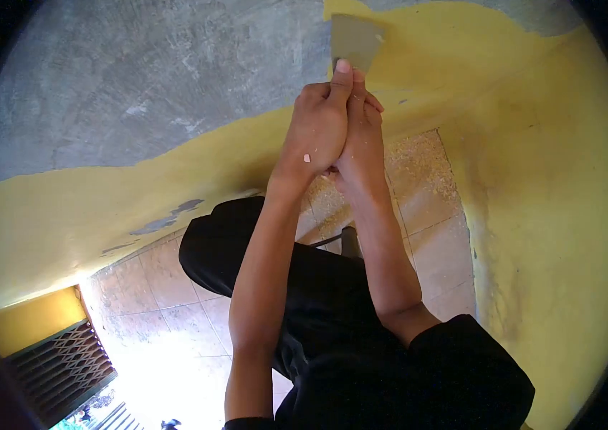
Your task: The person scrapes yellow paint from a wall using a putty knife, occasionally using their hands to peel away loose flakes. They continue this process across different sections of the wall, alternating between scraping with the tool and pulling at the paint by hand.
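Both hands come together on one flat metal scraper (355, 44), whose wide blade lies against the wall at the edge where yellow paint (447, 50) meets bare grey plaster (175, 79). My left hand (318, 125) is closed, its thumb pointing up toward the blade, with a small pale flake on its back. Pressed beside it, my right hand (365, 136) is closed too, fingers along the base of the blade. The scraper's handle is hidden between the hands. Small crumbs of paint stick to the skin.
Paint flakes (418, 168) are scattered over the tiled floor (436, 251) below the hands. A second yellow wall (562, 215) stands on the right. At the lower left are a folding metal gate (67, 365) and a bright opening.
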Demonstrator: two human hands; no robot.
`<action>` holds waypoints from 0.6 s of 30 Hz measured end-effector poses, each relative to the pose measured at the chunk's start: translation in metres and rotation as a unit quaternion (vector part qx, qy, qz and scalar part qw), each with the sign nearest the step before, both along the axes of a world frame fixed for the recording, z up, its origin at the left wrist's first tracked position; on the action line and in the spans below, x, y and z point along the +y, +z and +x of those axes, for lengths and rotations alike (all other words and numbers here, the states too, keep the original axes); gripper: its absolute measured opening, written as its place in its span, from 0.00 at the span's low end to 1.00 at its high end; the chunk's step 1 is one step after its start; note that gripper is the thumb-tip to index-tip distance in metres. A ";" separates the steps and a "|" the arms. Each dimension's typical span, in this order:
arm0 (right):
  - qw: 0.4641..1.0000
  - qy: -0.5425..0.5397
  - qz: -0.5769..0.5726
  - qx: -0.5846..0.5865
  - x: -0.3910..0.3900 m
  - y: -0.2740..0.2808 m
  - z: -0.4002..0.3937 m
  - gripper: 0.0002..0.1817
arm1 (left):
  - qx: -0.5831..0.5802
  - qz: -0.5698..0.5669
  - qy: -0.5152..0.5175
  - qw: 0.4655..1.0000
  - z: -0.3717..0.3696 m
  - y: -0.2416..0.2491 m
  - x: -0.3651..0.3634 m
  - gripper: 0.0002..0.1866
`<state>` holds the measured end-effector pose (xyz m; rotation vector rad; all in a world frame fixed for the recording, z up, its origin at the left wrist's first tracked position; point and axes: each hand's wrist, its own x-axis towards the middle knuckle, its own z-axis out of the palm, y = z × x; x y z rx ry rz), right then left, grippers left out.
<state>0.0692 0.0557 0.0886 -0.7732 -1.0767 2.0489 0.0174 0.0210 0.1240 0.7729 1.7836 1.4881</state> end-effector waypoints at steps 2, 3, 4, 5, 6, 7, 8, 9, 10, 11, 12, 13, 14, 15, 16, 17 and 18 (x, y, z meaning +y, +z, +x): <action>0.998 -0.013 0.040 -0.055 0.001 -0.004 0.000 0.26 | 0.014 0.012 -0.001 1.000 -0.002 -0.009 0.000 0.41; 0.998 -0.015 0.044 -0.047 0.004 -0.001 -0.001 0.26 | 0.021 0.016 -0.002 1.000 -0.003 -0.008 0.003 0.41; 0.997 -0.011 0.034 -0.065 0.004 -0.001 0.001 0.31 | 0.006 0.009 0.000 1.000 -0.003 -0.009 0.004 0.42; 0.996 -0.006 0.020 -0.087 0.002 -0.002 0.003 0.36 | -0.013 -0.002 0.003 1.000 -0.001 -0.013 0.003 0.42; 0.996 -0.006 0.019 -0.089 0.001 0.002 0.004 0.36 | -0.016 -0.003 0.003 1.000 -0.001 -0.016 0.002 0.42; 0.996 0.002 0.023 -0.084 0.000 0.013 0.005 0.36 | -0.023 -0.004 0.004 1.000 0.000 -0.018 0.001 0.42; 0.996 0.009 0.024 -0.081 -0.002 0.018 0.007 0.36 | -0.032 -0.007 0.003 0.999 0.002 -0.020 -0.002 0.42; 0.996 0.009 0.020 -0.083 -0.005 0.009 0.008 0.36 | -0.038 -0.010 0.002 0.999 0.003 -0.019 -0.005 0.42; 0.995 -0.004 0.035 -0.092 -0.005 0.000 0.005 0.36 | -0.037 -0.008 -0.002 0.999 0.001 -0.015 -0.004 0.42; 0.993 -0.017 0.052 -0.100 -0.003 -0.006 0.003 0.37 | -0.035 -0.004 -0.006 0.999 -0.001 -0.010 -0.002 0.42; 0.994 -0.019 0.054 -0.095 -0.001 0.000 0.001 0.37 | -0.030 -0.001 -0.008 1.000 -0.002 -0.007 0.000 0.42; 0.995 -0.015 0.051 -0.085 0.000 0.004 0.000 0.37 | -0.017 -0.001 -0.007 1.000 -0.003 -0.007 0.001 0.42; 0.996 -0.008 0.046 -0.080 -0.001 0.007 0.002 0.37 | -0.008 -0.004 -0.004 1.000 -0.003 -0.011 0.000 0.42; 0.996 -0.001 0.040 -0.077 -0.002 0.010 0.003 0.37 | -0.013 -0.006 -0.003 1.000 -0.004 -0.011 0.000 0.42; 0.997 0.007 0.034 -0.074 -0.004 0.011 0.004 0.37 | -0.019 0.000 -0.011 1.000 -0.006 -0.009 0.000 0.42; 0.997 0.014 0.027 -0.069 -0.005 0.011 0.005 0.37 | -0.022 0.006 -0.021 1.000 -0.007 -0.007 0.000 0.42; 0.997 0.014 0.027 -0.068 -0.006 0.005 0.005 0.37 | -0.021 0.006 -0.021 1.000 -0.005 -0.010 -0.002 0.42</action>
